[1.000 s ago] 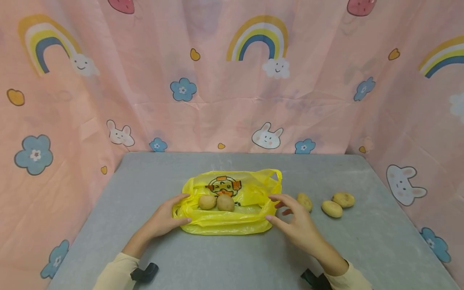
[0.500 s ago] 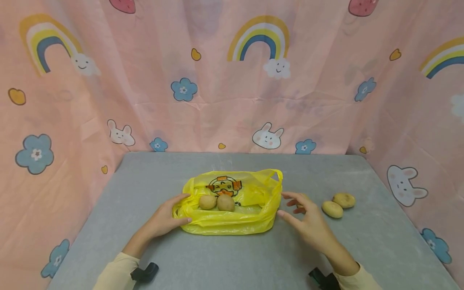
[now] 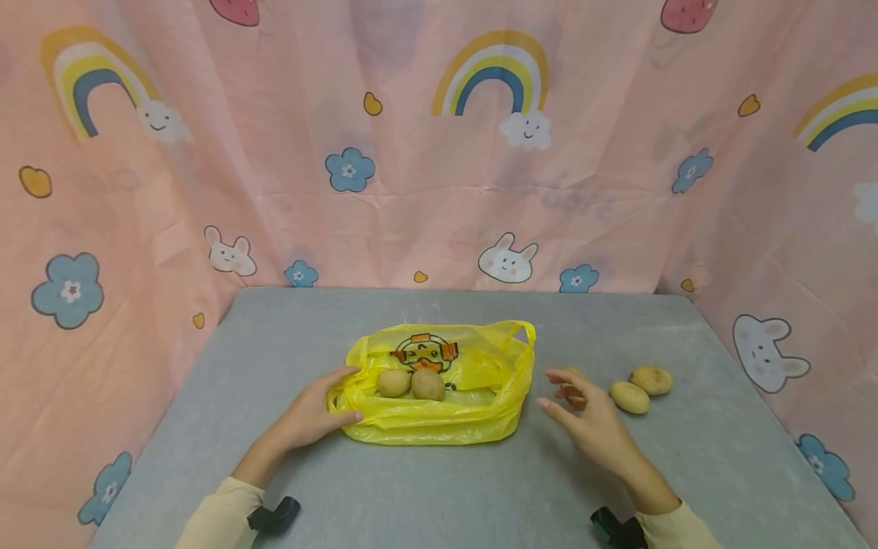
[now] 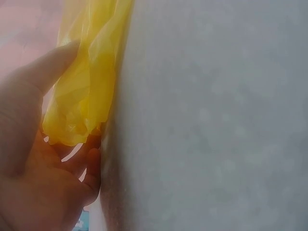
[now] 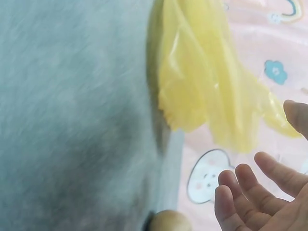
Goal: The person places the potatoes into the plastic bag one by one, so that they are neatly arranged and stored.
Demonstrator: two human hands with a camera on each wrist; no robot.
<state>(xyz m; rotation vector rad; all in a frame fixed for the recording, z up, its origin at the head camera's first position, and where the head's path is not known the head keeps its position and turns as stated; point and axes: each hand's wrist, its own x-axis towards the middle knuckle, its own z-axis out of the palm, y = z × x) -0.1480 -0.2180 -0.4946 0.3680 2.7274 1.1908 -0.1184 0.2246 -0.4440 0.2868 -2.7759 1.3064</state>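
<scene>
Inside the yellow bag [image 3: 434, 428] lie two potatoes [image 3: 428, 385], left hand [image 3: 317, 407] holding its end, right hand [image 3: 595, 424] loosely spread.

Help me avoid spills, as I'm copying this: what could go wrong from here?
Only the left hand holds the bag, so its other end might sag. The two potatoes inside lie uncovered and could roll out if the bag is tugged. The loose potatoes lie near the right hand and, being rounded, might roll if knocked.
</scene>
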